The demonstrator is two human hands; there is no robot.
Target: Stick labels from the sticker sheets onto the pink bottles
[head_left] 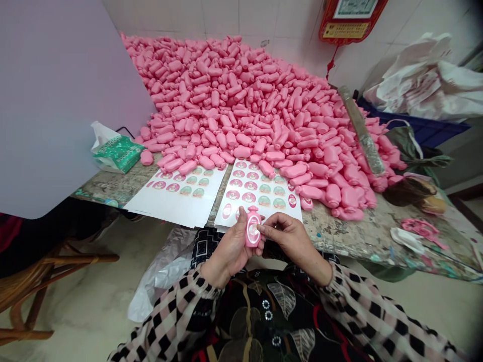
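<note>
My left hand (pixel 234 247) is closed around a small pink plastic bottle (pixel 252 210), held upright just over the table's near edge. On the bottle's front sits an oval pink-and-white label (pixel 253 232). The thumb and forefinger of my right hand (pixel 293 237) are pinched together at that label's right edge; whether anything is between them is hidden. Just beyond my hands lies a white sticker sheet (pixel 234 187) with rows of pink and green labels. A second stack of sticker sheets (pixel 180 205) lies to its left.
A large heap of pink bottles (pixel 226 95) covers the back of the table. A flat wooden strip (pixel 362 130) leans on its right side. A green tissue pack (pixel 117 152) stands at left, beside a pale panel (pixel 68 100). A blue crate (pixel 426 129) is at right.
</note>
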